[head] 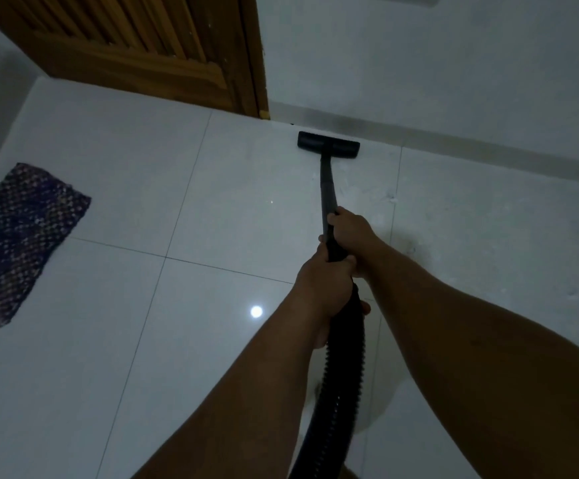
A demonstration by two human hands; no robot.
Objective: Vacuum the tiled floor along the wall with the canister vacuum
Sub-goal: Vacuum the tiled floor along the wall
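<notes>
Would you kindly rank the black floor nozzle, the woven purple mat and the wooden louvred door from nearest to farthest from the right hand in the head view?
1. Black floor nozzle, straight ahead by the wall.
2. Wooden louvred door, ahead and left.
3. Woven purple mat, far left.

The right hand grips the wand.

Floor head [328, 144]: black, flat, wide bar, lying on floor [143, 340] far centre, long side parallel to wall [454, 63], just beside skirting.
Wand [326, 188]: dark, straight, joined to head's middle, slanting up toward near side.
Hose [340, 368]: black, ribbed, running from wand's near end down to near edge, curving slightly.
Floor: large glossy white tiles, thin grey grout lines, bright light spot near centre, faint dusty specks right of wand.
Wall: white, plain, pale skirting along base.
</notes>
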